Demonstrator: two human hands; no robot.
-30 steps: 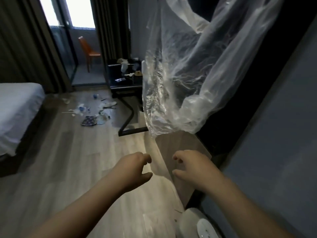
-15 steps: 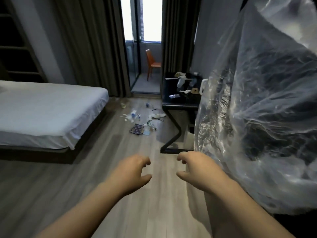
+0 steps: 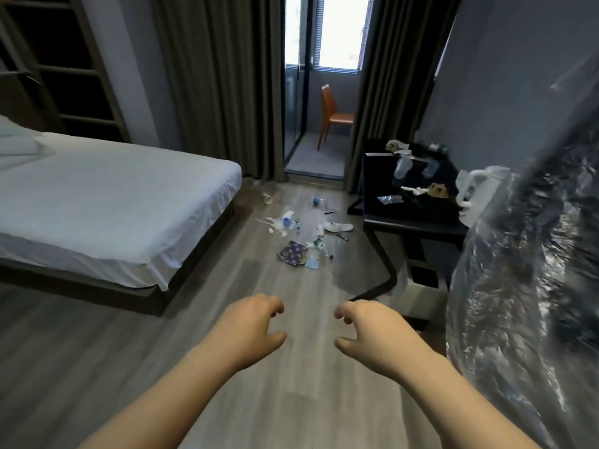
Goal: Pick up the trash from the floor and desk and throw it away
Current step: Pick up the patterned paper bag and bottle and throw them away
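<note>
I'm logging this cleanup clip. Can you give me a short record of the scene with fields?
left hand: loosely curled, holds nothing
right hand: loosely curled, holds nothing
floor trash: scattered between bed and desk, ahead of both hands
desk trash: strewn over the black desk
plastic sheet: clear, crinkled, at right edge
chair: orange, far background

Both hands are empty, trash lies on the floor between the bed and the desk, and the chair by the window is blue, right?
No: the head view shows the chair is orange, not blue. The left hand and right hand are empty, and trash lies on the floor between bed and desk.
</note>
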